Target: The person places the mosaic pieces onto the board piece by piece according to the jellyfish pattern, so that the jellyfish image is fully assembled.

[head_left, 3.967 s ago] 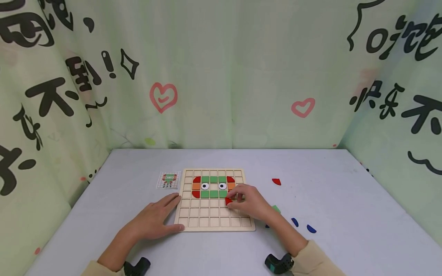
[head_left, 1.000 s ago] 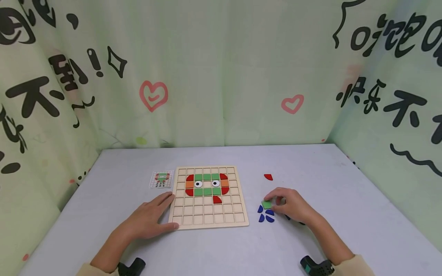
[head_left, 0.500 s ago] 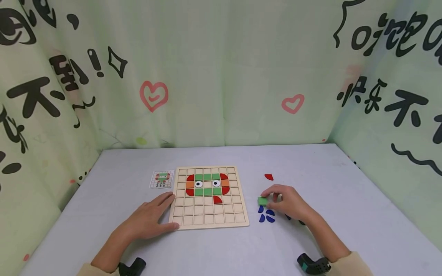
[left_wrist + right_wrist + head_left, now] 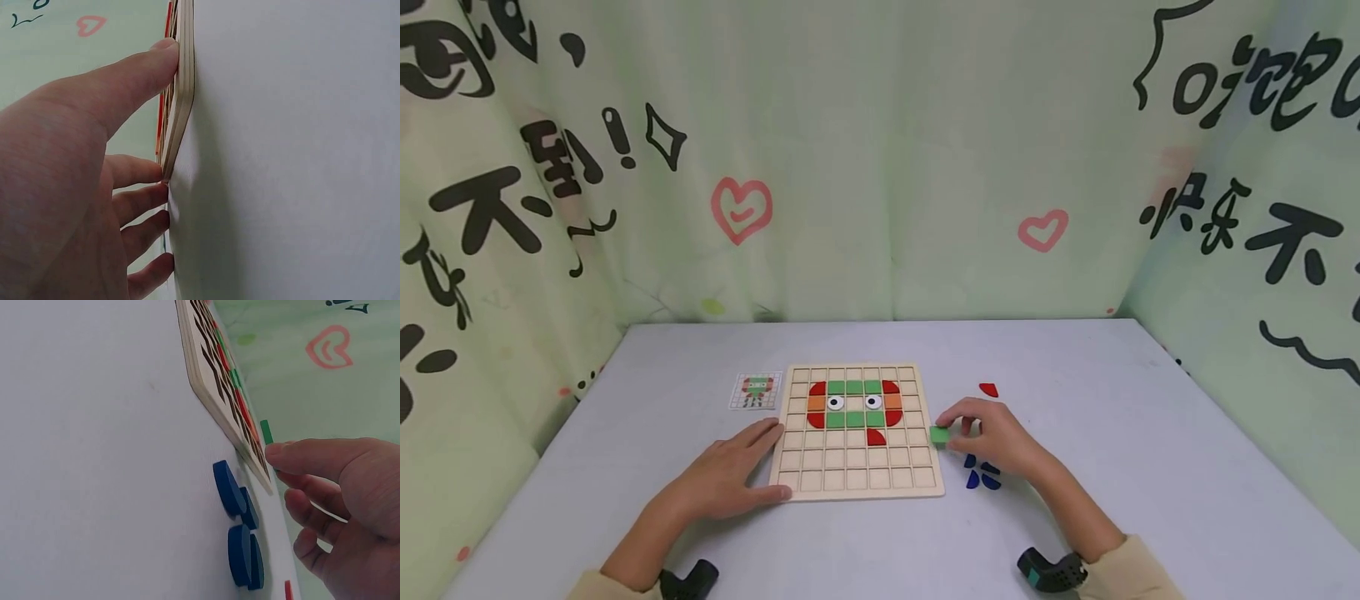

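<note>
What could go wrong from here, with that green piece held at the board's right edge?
The green piece is pinched near one side by the right hand, so it might slip or land askew. The left hand touches the board only along its left side, so a push from the right could perhaps turn it. The lowest red piece on the board could be nudged by passing fingers.

Right hand (image 4: 369,506) pinched a green tile (image 4: 267,432) between thumb and finger near the board's (image 4: 203,387) far corner; contact with the board could not be told. Red and green pieces (image 4: 245,409) showed on the board. On the table (image 4: 112,487), four blue pieces (image 4: 229,487) lay near that corner, a red piece (image 4: 288,590) beyond, partly cut off. Curtain (image 4: 281,387) behind bore a pink heart (image 4: 331,347).
</note>
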Action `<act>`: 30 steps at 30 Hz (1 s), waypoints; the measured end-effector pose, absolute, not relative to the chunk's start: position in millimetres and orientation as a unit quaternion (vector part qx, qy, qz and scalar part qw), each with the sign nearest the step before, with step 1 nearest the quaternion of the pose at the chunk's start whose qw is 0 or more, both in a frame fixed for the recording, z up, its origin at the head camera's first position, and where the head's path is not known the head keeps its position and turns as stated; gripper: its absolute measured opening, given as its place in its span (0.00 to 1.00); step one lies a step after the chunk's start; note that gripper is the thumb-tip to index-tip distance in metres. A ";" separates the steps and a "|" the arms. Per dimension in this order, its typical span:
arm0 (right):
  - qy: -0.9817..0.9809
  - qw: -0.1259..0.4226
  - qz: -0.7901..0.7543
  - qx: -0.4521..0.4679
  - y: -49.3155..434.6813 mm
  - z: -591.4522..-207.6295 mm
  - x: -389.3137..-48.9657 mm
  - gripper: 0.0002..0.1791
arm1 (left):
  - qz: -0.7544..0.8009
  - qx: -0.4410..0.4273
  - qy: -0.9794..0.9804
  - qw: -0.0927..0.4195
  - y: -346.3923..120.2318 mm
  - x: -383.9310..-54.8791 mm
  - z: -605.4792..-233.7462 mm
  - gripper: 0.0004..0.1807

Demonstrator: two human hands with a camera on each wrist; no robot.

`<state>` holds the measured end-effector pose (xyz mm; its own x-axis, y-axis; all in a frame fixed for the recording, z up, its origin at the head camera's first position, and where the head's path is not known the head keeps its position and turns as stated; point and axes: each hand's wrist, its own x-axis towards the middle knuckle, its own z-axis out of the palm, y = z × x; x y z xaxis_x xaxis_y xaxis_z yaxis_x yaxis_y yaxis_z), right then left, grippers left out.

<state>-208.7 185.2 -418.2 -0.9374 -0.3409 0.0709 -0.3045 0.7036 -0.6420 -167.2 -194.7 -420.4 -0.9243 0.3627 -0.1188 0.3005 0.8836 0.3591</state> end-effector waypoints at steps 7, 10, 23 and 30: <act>0.911 0.029 -0.351 -0.214 169.8 -416.8 -212.9 0.12 | 0.163 0.169 0.968 0.084 -193.9 -169.3 -421.7 0.50; 0.908 0.030 -0.355 -0.222 164.3 -416.4 -214.3 0.13 | 0.162 0.172 0.968 0.080 -193.5 -169.5 -422.1 0.50; 0.890 0.052 -0.378 -0.248 138.4 -418.8 -217.6 0.09 | 0.164 0.167 0.969 0.083 -194.3 -168.5 -424.4 0.49; 0.889 0.057 -0.377 -0.254 126.0 -420.9 -217.6 0.09 | 0.165 0.165 0.969 0.086 -194.1 -168.3 -424.1 0.50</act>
<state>-217.6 126.0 -420.9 -0.8642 -0.4949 0.0902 -0.4086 0.5858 -0.6999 -168.3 -194.1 -424.1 -0.9305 0.3486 -0.1126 0.2917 0.8910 0.3480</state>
